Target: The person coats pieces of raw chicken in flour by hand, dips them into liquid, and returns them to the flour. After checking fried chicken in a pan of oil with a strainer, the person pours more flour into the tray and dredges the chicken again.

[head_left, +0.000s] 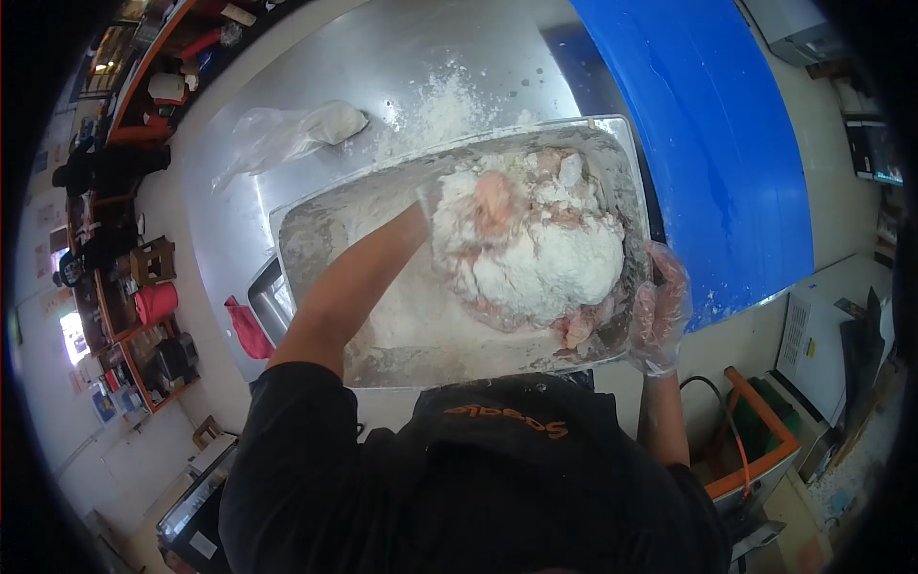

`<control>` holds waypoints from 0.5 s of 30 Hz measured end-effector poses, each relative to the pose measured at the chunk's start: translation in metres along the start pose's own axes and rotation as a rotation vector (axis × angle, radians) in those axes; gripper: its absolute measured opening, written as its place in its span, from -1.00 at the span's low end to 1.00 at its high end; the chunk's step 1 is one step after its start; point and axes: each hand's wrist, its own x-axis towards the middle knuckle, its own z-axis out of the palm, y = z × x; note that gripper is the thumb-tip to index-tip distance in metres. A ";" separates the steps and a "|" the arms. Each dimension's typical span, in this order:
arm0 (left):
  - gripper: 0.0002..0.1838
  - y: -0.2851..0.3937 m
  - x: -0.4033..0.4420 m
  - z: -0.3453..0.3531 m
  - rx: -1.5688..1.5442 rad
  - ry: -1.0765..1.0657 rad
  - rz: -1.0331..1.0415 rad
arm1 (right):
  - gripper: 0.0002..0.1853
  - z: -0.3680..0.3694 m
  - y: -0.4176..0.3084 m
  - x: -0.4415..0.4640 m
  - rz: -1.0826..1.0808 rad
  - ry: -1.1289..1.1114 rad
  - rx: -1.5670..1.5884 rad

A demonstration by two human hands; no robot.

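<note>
A large metal tub (316, 239) holds pieces of raw meat (579, 330) under a heap of white flour (564, 263). My left hand (478, 215) reaches from the left into the floury heap; motion and flour blur its fingers, so its grip cannot be made out. Clear plastic covers my right hand (660, 311), which is curled round the tub's right rim near the front corner.
The tub stands on a steel table (316, 57) with spilled flour (445, 110). Behind it lies a plastic bag (296, 134). A blue board (727, 172) is on the right; a small metal tray (273, 298) and red cloth (249, 330) are on the left.
</note>
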 end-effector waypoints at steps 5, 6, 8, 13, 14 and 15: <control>-0.60 0.015 -0.104 -0.012 -0.053 0.140 0.143 | -0.55 -0.003 -0.009 0.001 -0.013 -0.047 -0.014; -0.61 0.022 -0.130 -0.012 0.133 0.238 0.258 | -0.55 -0.003 -0.009 0.002 -0.020 -0.053 -0.025; -0.60 0.032 -0.173 -0.021 0.457 0.410 0.370 | -0.55 -0.004 -0.005 0.002 -0.034 -0.059 -0.043; -0.52 0.035 -0.184 0.019 2.554 0.836 -0.624 | -0.58 -0.001 -0.001 0.002 -0.071 -0.028 0.001; -0.45 0.029 -0.187 0.004 1.969 1.226 -0.356 | -0.58 -0.001 0.000 0.000 -0.081 -0.027 -0.001; -0.48 0.022 -0.193 -0.019 1.972 1.261 -0.350 | -0.57 -0.002 -0.002 -0.001 -0.064 -0.035 -0.049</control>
